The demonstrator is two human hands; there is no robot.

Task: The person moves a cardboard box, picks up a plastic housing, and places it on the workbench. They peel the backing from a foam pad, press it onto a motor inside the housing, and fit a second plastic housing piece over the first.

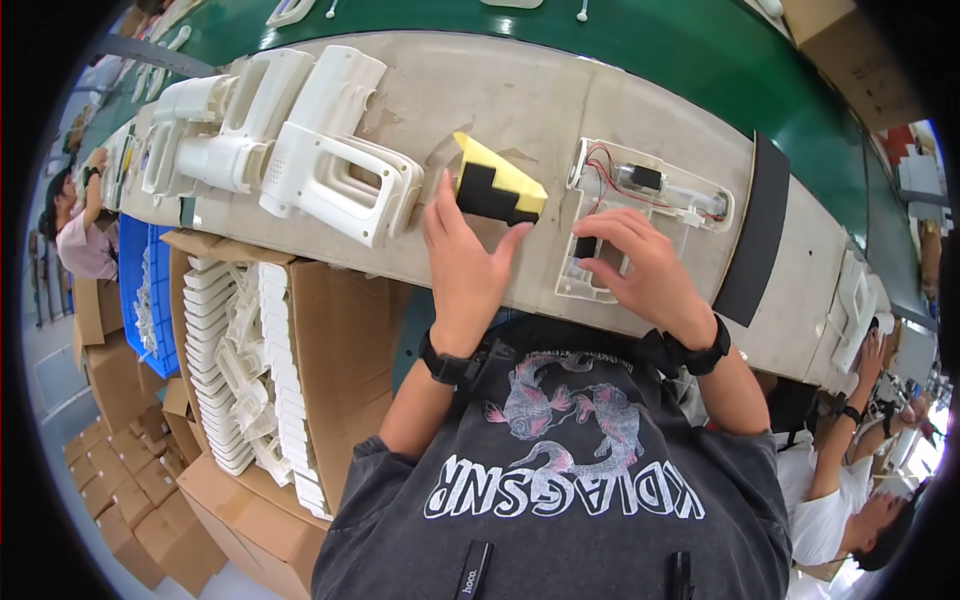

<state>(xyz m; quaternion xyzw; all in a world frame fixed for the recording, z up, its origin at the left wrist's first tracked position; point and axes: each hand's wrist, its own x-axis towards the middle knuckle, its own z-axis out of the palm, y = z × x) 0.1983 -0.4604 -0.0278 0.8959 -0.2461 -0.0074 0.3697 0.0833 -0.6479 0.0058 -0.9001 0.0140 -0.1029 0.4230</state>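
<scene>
My left hand (466,255) holds a yellow backing sheet (520,180) between thumb and fingers, down on the bench. Black foam pads (483,193) cover part of that sheet in a stepped outline. To its right lies an opened white plastic housing (722,180) with red wires and a motor-like part inside; one black pad (646,178) sits on that part. Over the housing's near end, my right hand (640,262) has thumb and fingertips closed around a small black foam pad (585,246). Whether this pad touches the housing I cannot tell.
White handled housings (340,180) are stacked on the bench at left. A black strip (757,230) lies right of the opened housing. Beyond the bench runs a green conveyor surface (640,50). A carton (345,330) of white parts and a blue crate (140,290) stand at lower left. People work at both sides.
</scene>
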